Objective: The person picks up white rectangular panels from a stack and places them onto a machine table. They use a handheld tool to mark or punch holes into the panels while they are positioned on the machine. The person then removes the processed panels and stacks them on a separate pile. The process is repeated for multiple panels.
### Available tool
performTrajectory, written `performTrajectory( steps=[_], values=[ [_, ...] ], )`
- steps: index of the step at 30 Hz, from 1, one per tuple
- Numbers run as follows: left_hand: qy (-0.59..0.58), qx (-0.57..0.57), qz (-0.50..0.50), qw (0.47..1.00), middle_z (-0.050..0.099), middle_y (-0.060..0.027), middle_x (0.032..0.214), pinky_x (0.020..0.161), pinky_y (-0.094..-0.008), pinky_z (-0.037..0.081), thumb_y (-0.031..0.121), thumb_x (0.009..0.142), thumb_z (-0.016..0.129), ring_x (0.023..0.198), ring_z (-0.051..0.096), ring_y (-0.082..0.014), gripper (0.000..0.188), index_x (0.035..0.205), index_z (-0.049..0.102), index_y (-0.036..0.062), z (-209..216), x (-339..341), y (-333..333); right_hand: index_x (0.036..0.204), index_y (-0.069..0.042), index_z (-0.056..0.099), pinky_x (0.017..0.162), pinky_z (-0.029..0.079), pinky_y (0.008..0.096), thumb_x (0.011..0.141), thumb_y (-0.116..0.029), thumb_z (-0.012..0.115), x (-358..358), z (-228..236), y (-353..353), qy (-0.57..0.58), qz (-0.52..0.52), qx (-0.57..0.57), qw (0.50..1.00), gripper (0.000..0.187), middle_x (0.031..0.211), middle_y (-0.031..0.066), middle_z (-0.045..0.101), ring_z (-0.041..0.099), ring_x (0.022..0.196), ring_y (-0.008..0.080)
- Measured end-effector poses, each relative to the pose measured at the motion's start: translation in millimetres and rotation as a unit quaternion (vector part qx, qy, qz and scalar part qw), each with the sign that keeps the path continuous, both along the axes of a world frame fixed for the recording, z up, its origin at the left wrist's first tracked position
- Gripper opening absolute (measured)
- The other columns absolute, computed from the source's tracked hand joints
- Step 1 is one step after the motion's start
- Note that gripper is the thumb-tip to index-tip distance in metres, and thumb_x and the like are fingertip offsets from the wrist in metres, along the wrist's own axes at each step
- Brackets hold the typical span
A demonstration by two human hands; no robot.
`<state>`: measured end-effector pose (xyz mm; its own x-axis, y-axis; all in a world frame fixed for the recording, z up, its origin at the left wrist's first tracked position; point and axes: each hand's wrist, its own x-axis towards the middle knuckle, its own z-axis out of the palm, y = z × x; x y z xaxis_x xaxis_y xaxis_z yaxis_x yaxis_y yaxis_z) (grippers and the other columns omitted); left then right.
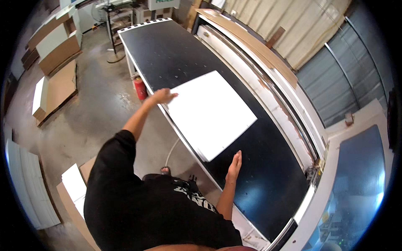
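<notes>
Several flat white panels (209,113) lie stacked on a long black-topped table (268,167), and slightly offset edges show at their near corner. My left hand (164,96) is closed on the stack's left edge, with the thumb side over the top; the fingers underneath are mostly hidden. Beside the stack's near right edge, my right hand (235,165) is held upright over the black surface. Its fingers are stretched out and together, the palm turned toward the panels, with a small gap between. It holds nothing.
A long white machine rail (268,92) borders the table's far right side. Below the left edge stands a red fire extinguisher (140,88). Brown and white boards (60,90) are stacked on the floor at left, and more white boards (31,184) lie lower left.
</notes>
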<state>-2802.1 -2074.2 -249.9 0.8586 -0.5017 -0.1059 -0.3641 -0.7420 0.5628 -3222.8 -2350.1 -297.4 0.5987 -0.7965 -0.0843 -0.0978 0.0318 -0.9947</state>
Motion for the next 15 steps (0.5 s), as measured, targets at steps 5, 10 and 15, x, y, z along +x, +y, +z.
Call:
performTrajectory(
  steps=[5,10,15],
  values=[
    [0.108,-0.046,0.02,0.993,0.073,-0.0213,0.095,0.088,-0.0441,0.053,0.082,0.083,0.053,0.102,0.07,-0.0372,0.09,0.102,0.072,-0.0031,3.1,-4.3,1.2,0.157,0.004,0.015,0.121,0.021,0.0402,0.105,-0.052,0.044,62.9,1.5,5.0,0.0,0.123,0.073,0.99,0.082,0.161,0.0223,0.026,0.027,0.149,0.0311],
    [0.079,-0.031,0.043,0.995,0.072,-0.0251,0.097,0.087,-0.047,0.054,0.084,0.084,0.048,0.1,0.07,-0.041,0.092,0.094,0.074,-0.0035,6.5,-18.1,3.9,0.156,0.007,0.013,0.118,0.028,0.0401,0.106,-0.036,0.051,73.1,17.0,5.8,0.005,0.141,0.054,0.989,0.076,0.158,0.0238,0.03,0.035,0.144,0.0323],
    [0.036,0.011,0.052,0.998,0.071,-0.0267,0.091,0.081,-0.0496,0.055,0.082,0.088,0.043,0.09,0.07,-0.0437,0.091,0.088,0.073,-0.0043,2.0,-61.7,13.5,0.155,0.009,0.015,0.115,0.032,0.039,0.104,-0.03,0.053,59.6,21.7,-17.7,0.015,0.139,0.087,0.986,0.074,0.153,0.0221,0.039,0.044,0.136,0.0313]
  ],
)
